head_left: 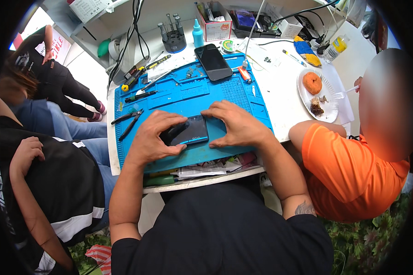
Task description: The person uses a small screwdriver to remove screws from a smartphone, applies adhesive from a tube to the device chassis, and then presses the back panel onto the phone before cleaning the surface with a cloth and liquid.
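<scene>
A dark smartphone (192, 131) with a lit blue line and small text on its screen lies on the blue repair mat (174, 107) in front of me. My left hand (156, 135) grips its left end, fingers at the far edge and thumb at the near edge. Around the right end curls my right hand (238, 126), fingertips at the far corner and thumb close to the near corner. Left of my left hand are black-handled pliers (129, 123) and a dark screwdriver (141, 96). A second black smartphone (213, 62) lies at the mat's far edge.
Further back stand a tool holder (174, 42), a light-blue bottle (198, 34) and a red-and-white box (214, 25). A paper plate (331, 110) with a doughnut (312, 83) lies at right, beside a person in orange (353, 169). Another person (46, 183) sits close at left.
</scene>
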Demonstrator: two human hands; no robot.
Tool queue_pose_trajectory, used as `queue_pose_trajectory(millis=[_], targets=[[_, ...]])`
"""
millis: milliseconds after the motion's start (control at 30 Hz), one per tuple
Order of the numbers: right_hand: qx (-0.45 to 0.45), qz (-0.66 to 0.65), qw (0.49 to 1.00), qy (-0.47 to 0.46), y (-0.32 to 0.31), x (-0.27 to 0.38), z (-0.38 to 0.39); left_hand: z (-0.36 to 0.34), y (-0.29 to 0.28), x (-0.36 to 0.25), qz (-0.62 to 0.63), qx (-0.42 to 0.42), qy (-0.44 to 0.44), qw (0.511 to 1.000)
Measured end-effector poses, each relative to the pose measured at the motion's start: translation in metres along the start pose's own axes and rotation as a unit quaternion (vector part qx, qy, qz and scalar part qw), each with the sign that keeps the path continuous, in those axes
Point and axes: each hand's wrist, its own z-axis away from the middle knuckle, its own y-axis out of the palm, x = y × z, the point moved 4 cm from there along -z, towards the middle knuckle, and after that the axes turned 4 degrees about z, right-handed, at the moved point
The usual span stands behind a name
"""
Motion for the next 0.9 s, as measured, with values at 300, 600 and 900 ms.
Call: queue_pose_trajectory(millis=[300, 600, 900], targets=[[-0.013, -0.002, 1.0, -0.006, 0.0007, -0.0009, -0.0011, -0.0002, 0.0027, -0.0006, -0.006, 0.004, -0.006, 1.0], [-0.019, 0.011, 1.0, 0.002, 0.0015, 0.0025, -0.0011, 0.0005, 0.004, -0.0017, -0.016, 0.005, -0.011, 1.0], [-0.04, 0.017, 0.999, -0.001, 0.0026, 0.0051, 0.0001, -0.0006, 0.004, -0.0072, -0.034, 0.01, -0.017, 0.999]])
